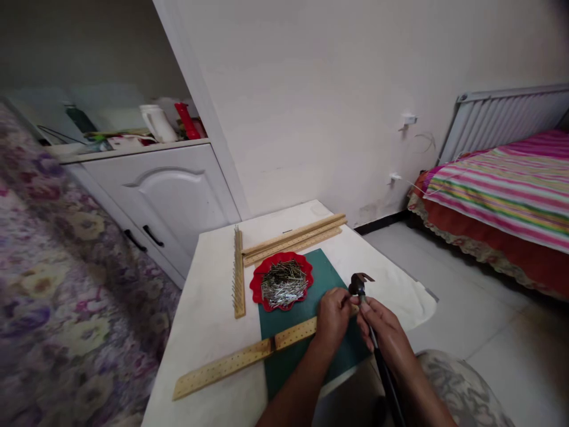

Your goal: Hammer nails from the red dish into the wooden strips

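Note:
My right hand (383, 323) grips a claw hammer (359, 286) high on its shaft, close under the dark head. The black handle runs down toward me. Beside the hammer head, my left hand (332, 314) is closed, thumb and fingers pinched together; whatever they hold is too small to name. A wooden strip with rows of holes (222, 369) passes beneath my left hand and partly over a green mat (317, 267). Just beyond, a red scalloped dish (256, 287) holds a heap of nails (284, 290), silvery in front and brassy behind.
Left of the dish lies a wooden strip bristling with nails (239, 273). More wooden strips (296, 237) lie at the back of the white table (213, 332). A white cabinet (164, 196) stands behind to the left, a bed (502, 196) to the right.

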A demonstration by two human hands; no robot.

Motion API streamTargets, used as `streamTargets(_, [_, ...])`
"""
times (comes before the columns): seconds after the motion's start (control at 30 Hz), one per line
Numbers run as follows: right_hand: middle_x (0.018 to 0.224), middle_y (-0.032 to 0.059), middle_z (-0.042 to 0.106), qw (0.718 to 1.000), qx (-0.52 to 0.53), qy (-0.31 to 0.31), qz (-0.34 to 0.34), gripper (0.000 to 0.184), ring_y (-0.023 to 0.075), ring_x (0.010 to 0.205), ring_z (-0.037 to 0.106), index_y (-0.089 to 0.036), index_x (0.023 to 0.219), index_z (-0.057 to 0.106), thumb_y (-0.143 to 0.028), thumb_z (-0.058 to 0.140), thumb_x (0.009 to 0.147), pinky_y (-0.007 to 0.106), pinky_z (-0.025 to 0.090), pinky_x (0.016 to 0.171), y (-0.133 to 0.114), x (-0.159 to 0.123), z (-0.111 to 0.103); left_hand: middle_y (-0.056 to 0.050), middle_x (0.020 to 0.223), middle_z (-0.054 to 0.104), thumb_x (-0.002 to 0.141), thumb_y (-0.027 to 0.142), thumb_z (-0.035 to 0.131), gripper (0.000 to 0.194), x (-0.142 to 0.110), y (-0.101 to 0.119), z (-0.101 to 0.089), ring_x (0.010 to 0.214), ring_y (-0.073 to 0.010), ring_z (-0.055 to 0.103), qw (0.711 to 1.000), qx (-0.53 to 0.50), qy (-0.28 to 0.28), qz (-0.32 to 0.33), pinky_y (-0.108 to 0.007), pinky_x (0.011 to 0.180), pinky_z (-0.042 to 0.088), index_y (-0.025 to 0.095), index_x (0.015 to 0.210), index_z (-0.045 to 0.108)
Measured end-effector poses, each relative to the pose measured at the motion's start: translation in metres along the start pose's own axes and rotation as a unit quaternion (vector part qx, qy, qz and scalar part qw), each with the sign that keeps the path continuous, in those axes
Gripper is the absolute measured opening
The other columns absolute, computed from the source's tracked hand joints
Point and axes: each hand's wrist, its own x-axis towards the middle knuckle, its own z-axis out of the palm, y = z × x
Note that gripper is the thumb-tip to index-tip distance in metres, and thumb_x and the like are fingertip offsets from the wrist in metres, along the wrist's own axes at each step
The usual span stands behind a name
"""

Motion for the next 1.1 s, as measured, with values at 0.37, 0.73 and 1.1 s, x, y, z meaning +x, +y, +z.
streamTargets(0.37, [0.044, -0.0091, 0.046, 1.0, 0.014, 0.013, 0.017, 0.034, 0.0044, 0.03, 0.034, -0.016, 0.09, 0.059, -0.047, 0.057, 0.077, 0.017, 0.025, 0.031, 0.0, -0.004, -0.005, 0.002, 0.067, 0.055, 0.078, 0.017, 0.049, 0.014, -0.001, -0.002, 0.004, 0.068, -0.012, 0.049, 1.0, 0.019, 0.017, 0.001, -0.022, 0.059, 0.031, 0.018, 0.068, 0.058])
streamTargets(0.73, [0.047, -0.0089, 0.045, 0.997, 0.046, 0.059, 0.003, 0.033, 0.0043, 0.032, 0.034, -0.017, 0.094, 0.06, -0.045, 0.058, 0.077, 0.017, 0.023, 0.032, 0.006, -0.013, -0.017, 0.001, 0.069, 0.058, 0.075, 0.017, 0.051, 0.011, -0.002, -0.006, 0.002, 0.068, -0.012, 0.05, 1.0, -0.014, 0.021, 0.005, -0.022, 0.06, 0.034, 0.018, 0.07, 0.06])
streamTargets(1.1, [0.046, -0.009, 0.046, 0.998, 0.046, 0.048, 0.013, 0.033, 0.0032, 0.031, 0.035, -0.016, 0.092, 0.059, -0.046, 0.058, 0.077, 0.015, 0.024, 0.032, 0.011, -0.013, -0.011, 0.002, 0.066, 0.057, 0.072, 0.012, 0.05, 0.013, -0.007, -0.007, -0.003, 0.066, -0.0118, 0.05, 1.0, 0.013, 0.02, 0.018, -0.022, 0.061, 0.035, 0.019, 0.067, 0.06])
